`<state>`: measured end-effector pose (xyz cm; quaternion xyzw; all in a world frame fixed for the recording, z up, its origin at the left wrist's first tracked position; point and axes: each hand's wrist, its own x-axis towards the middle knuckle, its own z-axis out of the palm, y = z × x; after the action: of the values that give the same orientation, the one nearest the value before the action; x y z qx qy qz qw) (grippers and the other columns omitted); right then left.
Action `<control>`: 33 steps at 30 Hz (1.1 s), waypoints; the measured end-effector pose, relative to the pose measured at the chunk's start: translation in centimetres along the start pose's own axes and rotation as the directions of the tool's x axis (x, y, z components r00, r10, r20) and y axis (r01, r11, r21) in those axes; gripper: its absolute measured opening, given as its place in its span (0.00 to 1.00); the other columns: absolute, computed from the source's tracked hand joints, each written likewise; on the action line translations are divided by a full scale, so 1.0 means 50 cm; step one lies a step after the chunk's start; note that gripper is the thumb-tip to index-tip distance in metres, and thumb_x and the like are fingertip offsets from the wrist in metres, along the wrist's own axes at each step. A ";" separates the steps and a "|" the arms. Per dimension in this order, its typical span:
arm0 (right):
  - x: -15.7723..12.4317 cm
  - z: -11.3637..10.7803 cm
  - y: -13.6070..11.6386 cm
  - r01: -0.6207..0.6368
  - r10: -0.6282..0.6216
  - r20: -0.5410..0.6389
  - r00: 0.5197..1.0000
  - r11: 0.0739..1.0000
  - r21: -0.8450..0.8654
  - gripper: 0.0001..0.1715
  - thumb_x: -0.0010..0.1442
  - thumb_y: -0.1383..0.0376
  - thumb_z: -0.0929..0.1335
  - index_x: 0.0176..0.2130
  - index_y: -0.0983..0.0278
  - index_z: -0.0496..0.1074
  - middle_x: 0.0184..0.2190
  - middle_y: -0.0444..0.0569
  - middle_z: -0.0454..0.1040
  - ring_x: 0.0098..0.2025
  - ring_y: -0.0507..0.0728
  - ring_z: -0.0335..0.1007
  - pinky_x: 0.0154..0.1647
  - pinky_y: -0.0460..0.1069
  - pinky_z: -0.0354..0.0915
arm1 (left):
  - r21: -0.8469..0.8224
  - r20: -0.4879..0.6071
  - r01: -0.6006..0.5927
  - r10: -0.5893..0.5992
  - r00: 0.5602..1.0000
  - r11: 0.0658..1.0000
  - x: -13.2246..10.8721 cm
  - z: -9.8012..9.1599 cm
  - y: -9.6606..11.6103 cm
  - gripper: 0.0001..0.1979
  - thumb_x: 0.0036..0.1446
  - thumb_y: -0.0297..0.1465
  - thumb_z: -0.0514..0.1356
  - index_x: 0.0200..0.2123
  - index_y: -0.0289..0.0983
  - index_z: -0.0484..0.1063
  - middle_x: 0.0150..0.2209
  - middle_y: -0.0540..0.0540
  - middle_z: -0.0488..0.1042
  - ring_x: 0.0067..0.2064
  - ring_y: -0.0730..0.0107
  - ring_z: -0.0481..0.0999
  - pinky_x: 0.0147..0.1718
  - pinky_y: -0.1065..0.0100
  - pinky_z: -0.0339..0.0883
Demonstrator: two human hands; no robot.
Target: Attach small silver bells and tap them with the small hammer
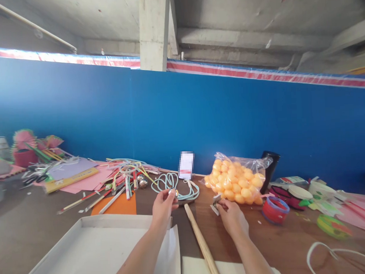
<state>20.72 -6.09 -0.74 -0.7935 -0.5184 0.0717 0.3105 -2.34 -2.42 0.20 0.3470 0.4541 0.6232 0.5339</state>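
My left hand (161,207) is closed in a pinch on a small shiny silver ball (173,192), above the front of a coiled light-blue cord (163,181). My right hand (234,219) pinches a small flat piece, partly silvery and partly dark (215,204); its kind is not clear. That hand is just in front of a clear plastic bag of orange balls (236,181). Between my forearms a wooden stick (201,240) lies on the brown table. Similar silver balls (143,182) rest beside the pile of cords and sticks to the left.
A shallow white box lid (92,221) occupies the front left. Scissors (34,179), coloured paper (71,169) and a yellow packet (70,181) lie farther left. A red-and-blue tape roll (275,209), black cylinder (268,172) and green roll (333,227) are right. A blue partition (181,113) stands behind.
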 end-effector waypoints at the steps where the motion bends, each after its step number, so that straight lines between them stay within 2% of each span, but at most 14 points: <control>1: 0.002 0.001 -0.002 0.005 -0.005 0.003 1.000 1.000 -0.013 0.16 0.54 0.54 0.60 0.36 0.55 0.72 0.37 0.49 0.72 0.37 0.59 0.69 0.29 0.49 0.59 | -0.003 -0.002 0.000 0.000 1.000 1.000 -0.001 0.001 0.001 0.19 0.44 0.39 0.64 0.37 0.33 0.70 0.36 0.40 0.73 0.32 0.68 0.76 0.27 0.67 0.72; 9: 0.013 0.008 0.002 0.002 -0.001 0.012 1.000 0.997 -0.083 0.17 0.56 0.55 0.57 0.33 0.58 0.71 0.38 0.50 0.72 0.36 0.59 0.69 0.28 0.49 0.57 | 0.020 0.004 0.023 -0.023 1.000 1.000 -0.009 0.009 0.013 0.18 0.44 0.39 0.63 0.37 0.33 0.69 0.36 0.41 0.73 0.32 0.68 0.75 0.27 0.68 0.72; 14: 0.013 0.004 0.000 -0.046 0.047 0.010 0.999 0.995 -0.083 0.16 0.56 0.56 0.59 0.37 0.57 0.70 0.40 0.49 0.71 0.38 0.58 0.69 0.30 0.49 0.58 | 0.030 0.012 0.011 -0.012 1.000 0.999 -0.010 0.009 0.011 0.20 0.44 0.40 0.63 0.37 0.33 0.69 0.35 0.41 0.73 0.32 0.68 0.75 0.28 0.67 0.71; 18: 0.014 0.004 0.007 -0.061 0.063 0.022 0.998 0.994 -0.089 0.14 0.55 0.56 0.59 0.33 0.58 0.70 0.36 0.49 0.71 0.36 0.59 0.69 0.29 0.49 0.57 | 0.037 0.013 0.009 -0.009 1.000 0.999 -0.009 0.009 0.007 0.20 0.44 0.40 0.63 0.37 0.33 0.69 0.35 0.41 0.73 0.31 0.68 0.75 0.27 0.67 0.71; 28: 0.029 0.015 0.035 0.047 -0.030 -0.156 0.987 0.993 0.107 0.17 0.55 0.52 0.60 0.33 0.59 0.70 0.35 0.49 0.73 0.36 0.59 0.68 0.33 0.50 0.60 | 0.067 0.041 -0.009 0.006 0.999 0.998 -0.008 0.008 0.004 0.21 0.44 0.41 0.62 0.38 0.33 0.69 0.35 0.41 0.73 0.32 0.67 0.75 0.28 0.67 0.71; 33: 0.029 0.025 0.041 0.043 -0.009 -0.117 0.993 0.956 0.290 0.18 0.54 0.50 0.61 0.33 0.59 0.71 0.28 0.48 0.76 0.29 0.58 0.71 0.28 0.49 0.62 | 0.074 0.049 -0.017 0.014 0.999 0.997 -0.012 0.009 0.005 0.21 0.43 0.42 0.62 0.37 0.33 0.70 0.35 0.41 0.73 0.31 0.68 0.75 0.27 0.67 0.71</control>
<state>22.45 -4.87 -2.59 -0.7348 -0.4939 0.0980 0.4545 -1.89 -2.94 0.66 0.3850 0.4611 0.6015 0.5267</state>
